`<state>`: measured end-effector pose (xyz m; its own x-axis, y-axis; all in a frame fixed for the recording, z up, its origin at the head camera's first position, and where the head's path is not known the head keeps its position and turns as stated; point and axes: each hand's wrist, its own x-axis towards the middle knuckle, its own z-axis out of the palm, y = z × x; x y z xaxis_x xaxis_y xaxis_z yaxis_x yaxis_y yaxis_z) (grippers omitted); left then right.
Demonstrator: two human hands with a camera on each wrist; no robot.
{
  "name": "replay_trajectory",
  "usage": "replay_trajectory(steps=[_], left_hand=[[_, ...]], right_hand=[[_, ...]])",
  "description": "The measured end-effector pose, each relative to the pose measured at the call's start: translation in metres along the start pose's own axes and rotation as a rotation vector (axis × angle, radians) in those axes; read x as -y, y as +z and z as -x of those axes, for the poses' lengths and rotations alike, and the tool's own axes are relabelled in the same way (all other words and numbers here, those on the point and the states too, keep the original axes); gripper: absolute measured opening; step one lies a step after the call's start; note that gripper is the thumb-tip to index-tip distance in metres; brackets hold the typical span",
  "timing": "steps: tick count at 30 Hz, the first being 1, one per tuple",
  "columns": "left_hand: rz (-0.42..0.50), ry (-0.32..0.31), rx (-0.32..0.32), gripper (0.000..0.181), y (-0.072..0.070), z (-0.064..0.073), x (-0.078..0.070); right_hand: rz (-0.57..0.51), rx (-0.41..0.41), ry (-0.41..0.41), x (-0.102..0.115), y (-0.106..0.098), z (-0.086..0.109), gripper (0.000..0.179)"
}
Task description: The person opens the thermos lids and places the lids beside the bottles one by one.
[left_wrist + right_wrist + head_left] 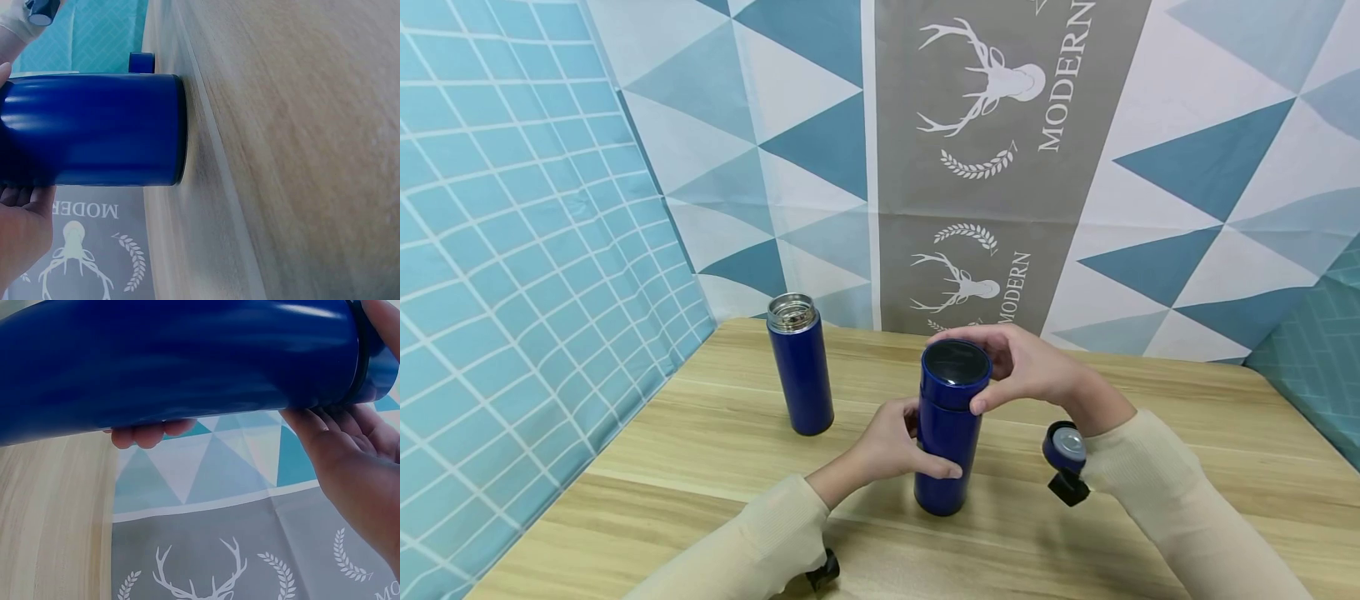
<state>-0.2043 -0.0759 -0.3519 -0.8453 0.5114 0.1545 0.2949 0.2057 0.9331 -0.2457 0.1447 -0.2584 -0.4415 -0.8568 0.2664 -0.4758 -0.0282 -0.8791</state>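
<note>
Left sleeve [752,542]: cream, coming in from the lower edge, a black wrist camera [824,571] under the cuff.
Right sleeve [1172,483]: cream too, coming in from the lower right.
Left hand [891,446]: fingers curled round the middle of the closed bottle [943,454], thumb across its near side.
Right hand [1033,362]: fingers pinching the black-topped lid [957,375] of that bottle, thumb near the seam, the others behind.
Bottle position: dark blue and upright, between both hands, around the middle of the surface [700,467]; whether its base touches the wood, I cannot tell.
Loose lid [1067,444]: blue, grey inside showing, on the surface beside the right cuff.
Open bottle [802,375]: matching blue, upright, metal mouth uncovered, farther back on the left, apart from the hands.
Backdrop [895,192]: blue and white triangles, a grey band with white deer heads and "MODERN".
</note>
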Motion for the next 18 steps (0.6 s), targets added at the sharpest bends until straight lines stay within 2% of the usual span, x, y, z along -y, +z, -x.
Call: replay_trajectory(steps=[6, 13, 18], left_hand=[[-0.001, 0.003, -0.003, 0.055, 0.0006, -0.0005, 0.0011], [-0.003, 0.004, -0.002, 0.055, 0.0009, -0.0001, 0.0014], [-0.012, 0.007, -0.002, 0.056, 0.0001, -0.0003, 0.0018]], right_hand=[[-0.038, 0.023, 0.018, -0.0012, -0.0023, -0.0016, 0.070], [-0.059, 0.093, -0.054, -0.0043, -0.0072, -0.0049, 0.067], [-0.082, 0.117, -0.046, -0.0039, -0.0094, -0.0080, 0.068]])
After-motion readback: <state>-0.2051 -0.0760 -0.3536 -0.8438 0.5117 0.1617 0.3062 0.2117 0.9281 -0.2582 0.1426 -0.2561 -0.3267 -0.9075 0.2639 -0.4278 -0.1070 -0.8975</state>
